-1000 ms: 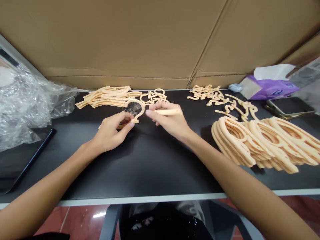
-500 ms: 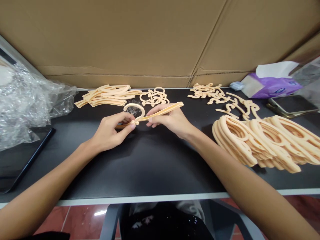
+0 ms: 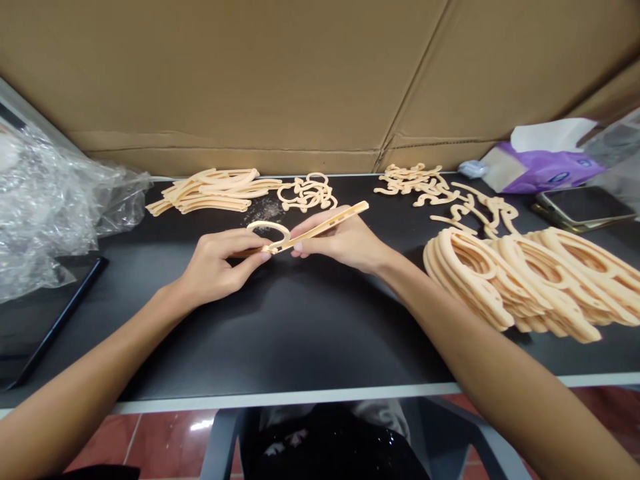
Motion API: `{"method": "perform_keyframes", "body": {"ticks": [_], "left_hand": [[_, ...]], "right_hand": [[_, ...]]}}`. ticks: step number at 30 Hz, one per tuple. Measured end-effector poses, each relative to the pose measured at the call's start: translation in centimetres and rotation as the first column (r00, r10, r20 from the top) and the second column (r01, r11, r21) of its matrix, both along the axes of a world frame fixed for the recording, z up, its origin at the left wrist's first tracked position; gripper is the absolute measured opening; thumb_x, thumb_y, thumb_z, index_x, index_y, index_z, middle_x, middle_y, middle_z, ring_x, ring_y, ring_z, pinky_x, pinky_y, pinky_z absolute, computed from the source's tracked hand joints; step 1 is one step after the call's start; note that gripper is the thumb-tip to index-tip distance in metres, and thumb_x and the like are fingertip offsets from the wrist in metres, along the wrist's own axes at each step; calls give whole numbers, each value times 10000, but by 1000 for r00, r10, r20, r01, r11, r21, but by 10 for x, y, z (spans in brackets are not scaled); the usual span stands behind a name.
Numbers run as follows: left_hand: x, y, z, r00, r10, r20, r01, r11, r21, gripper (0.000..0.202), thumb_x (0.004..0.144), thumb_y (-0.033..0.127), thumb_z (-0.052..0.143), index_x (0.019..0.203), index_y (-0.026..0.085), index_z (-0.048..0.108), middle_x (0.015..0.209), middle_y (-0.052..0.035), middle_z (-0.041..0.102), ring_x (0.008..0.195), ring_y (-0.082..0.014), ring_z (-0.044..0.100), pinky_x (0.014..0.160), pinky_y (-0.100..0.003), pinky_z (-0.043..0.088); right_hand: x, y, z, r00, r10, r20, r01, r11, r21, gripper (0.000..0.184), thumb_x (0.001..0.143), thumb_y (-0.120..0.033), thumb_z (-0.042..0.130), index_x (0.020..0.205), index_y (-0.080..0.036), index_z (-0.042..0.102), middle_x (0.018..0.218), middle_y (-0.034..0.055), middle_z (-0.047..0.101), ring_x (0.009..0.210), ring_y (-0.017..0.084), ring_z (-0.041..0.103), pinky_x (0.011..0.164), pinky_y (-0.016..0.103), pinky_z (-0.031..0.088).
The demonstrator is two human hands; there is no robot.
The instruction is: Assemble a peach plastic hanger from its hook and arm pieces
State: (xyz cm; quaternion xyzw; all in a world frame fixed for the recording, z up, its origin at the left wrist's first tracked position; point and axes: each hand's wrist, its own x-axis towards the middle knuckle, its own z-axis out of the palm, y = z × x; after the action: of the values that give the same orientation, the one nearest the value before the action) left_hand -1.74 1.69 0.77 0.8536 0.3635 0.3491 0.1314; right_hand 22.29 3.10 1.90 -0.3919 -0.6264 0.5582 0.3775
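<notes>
A peach plastic hanger (image 3: 320, 229) with a round hook loop is held over the black table (image 3: 300, 333) by both hands. My left hand (image 3: 220, 263) pinches its left end, just below the loop. My right hand (image 3: 345, 241) grips the right arm, whose tip sticks out past the fingers toward the upper right. The hanger lies nearly flat, tilted up to the right.
Curved bars (image 3: 210, 189) and hook rings (image 3: 307, 192) lie at the back, small hooks (image 3: 425, 183) to the right. A stack of finished hangers (image 3: 530, 280) fills the right side. Crumpled plastic (image 3: 50, 200), a tablet (image 3: 35, 320), a tissue pack (image 3: 545, 167), a phone (image 3: 585, 207) and cardboard (image 3: 300, 80) surround the area.
The hook loop stood upright a second ago; both hands have since tipped the hanger flatter and drawn it slightly toward me.
</notes>
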Motion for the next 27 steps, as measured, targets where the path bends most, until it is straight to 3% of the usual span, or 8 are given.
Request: {"method": "perform_keyframes", "body": {"ticks": [7,14,19,27], "left_hand": [[-1,1,5,992,-75,102,90,984,-154,123,850,288,750,931,230,823,898,-33,808,763,-164,746,695,-216,572],[-3,4,10,991,-118,58,128,965,-228,99,833,297,772,897,254,834,912,-35,811,788,-182,762,737,-236,589],[-1,2,12,979,-194,62,203,935,-290,111,845,282,761,931,281,831,937,-22,812,803,-173,767,747,-228,595],[0,1,11,982,-174,76,188,944,-270,111,842,280,756,924,266,830,916,-15,812,813,-188,768,754,-249,604]], "right_hand": [[5,2,-2,992,120,-38,-119,993,11,236,669,-210,836,870,-103,772,732,67,770,647,161,701,680,316,607],[5,0,-5,983,166,-73,-166,986,4,197,669,-177,823,845,-106,771,696,51,766,636,157,713,647,284,608],[2,-1,-4,986,160,-54,-153,982,107,140,667,-124,801,807,-135,799,711,37,777,653,161,728,654,265,606],[6,-1,-2,983,185,-10,-181,969,168,150,701,-132,802,851,-122,808,734,52,785,646,158,727,636,253,603]]}}
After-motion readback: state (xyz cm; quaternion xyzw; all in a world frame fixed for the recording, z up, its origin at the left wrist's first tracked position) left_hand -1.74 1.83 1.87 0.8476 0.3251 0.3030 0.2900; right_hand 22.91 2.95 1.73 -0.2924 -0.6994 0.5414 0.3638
